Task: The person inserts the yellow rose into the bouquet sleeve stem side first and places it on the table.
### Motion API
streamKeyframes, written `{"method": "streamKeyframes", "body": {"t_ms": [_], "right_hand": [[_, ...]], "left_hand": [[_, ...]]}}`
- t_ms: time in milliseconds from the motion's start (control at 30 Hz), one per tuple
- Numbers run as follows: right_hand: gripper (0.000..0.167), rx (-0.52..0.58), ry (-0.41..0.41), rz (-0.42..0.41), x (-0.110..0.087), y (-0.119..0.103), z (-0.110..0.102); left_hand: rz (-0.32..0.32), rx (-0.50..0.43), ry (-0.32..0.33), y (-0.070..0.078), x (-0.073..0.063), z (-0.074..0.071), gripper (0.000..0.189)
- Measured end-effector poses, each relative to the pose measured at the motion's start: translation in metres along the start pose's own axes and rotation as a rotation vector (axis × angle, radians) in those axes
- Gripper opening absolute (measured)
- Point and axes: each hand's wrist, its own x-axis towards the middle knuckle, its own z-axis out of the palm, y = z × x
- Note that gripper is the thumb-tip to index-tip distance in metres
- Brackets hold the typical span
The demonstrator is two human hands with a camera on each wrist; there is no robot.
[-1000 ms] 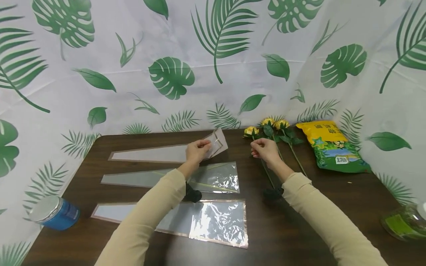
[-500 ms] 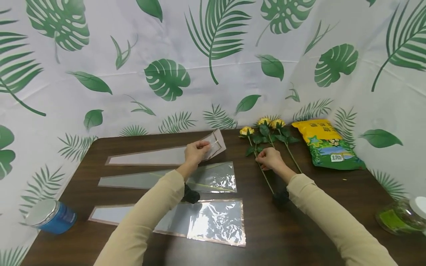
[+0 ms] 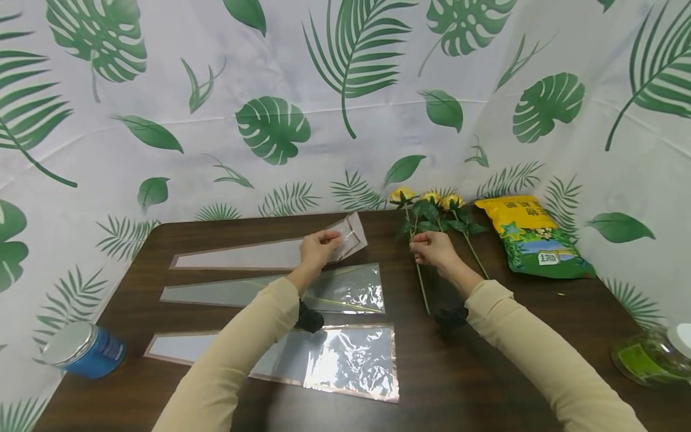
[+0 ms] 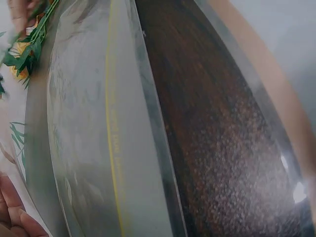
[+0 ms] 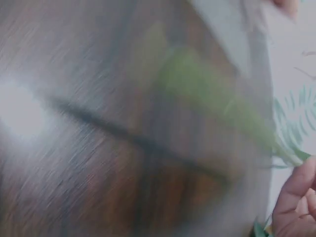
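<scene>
Right hand (image 3: 434, 249): fingers curled in, thumb against them, no visible gap; the pinch is on the stem of a yellow rose (image 3: 423, 291), below its leaves. The blossom points to the rear of the table and the bare stem runs down towards the person. At the right wrist camera the stem is blurred, with its dark shadow lying apart from it on the wood.

Left hand (image 3: 318, 246): thumb and fingers brought together on the wide end of the rear wrapper (image 3: 243, 254), a tapered clear sheet with a pinkish border. That end is raised and bent; the narrow end lies flat to the left. The held rose is to the right of this wrapper, apart from it.

Adjacent items: two more yellow roses, a middle one (image 3: 432, 197) and a right one (image 3: 452, 201), lie just beside the held rose. In front of the rear wrapper, in parallel, lie a middle wrapper (image 3: 205, 291) with yellow lines and a front wrapper (image 3: 356, 360) with a copper-toned border.

Outer items, as I see them from here: a yellow-and-green bag (image 3: 534, 237) at the right rear, a glass jar (image 3: 648, 358) with a white lid at the right edge, and a blue can (image 3: 97, 353) at the left. All stand or lie on the dark wooden table (image 3: 459, 390), before a leaf-print cloth (image 3: 378, 150).
</scene>
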Motion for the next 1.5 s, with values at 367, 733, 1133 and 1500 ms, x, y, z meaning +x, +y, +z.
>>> {"method": "streamKeyframes", "body": {"t_ms": [367, 733, 1133, 1500], "right_hand": [[0.016, 0.625, 0.148, -0.078, 0.000, -0.045, -0.002], [0.012, 0.719, 0.387, -0.236, 0.010, -0.060, -0.002], [0.013, 0.598, 0.344, -0.268, 0.012, -0.043, 0.038], [0.031, 0.413, 0.351, -0.131, 0.012, -0.036, 0.073]], "left_hand": [[0.027, -0.005, -0.015, 0.002, -0.001, 0.002, 0.018], [0.036, 0.026, -0.014, 0.004, -0.005, 0.002, 0.018], [0.093, 0.039, -0.012, 0.008, -0.009, 0.005, 0.016], [0.085, 0.032, -0.002, 0.013, -0.013, 0.008, 0.016]]}}
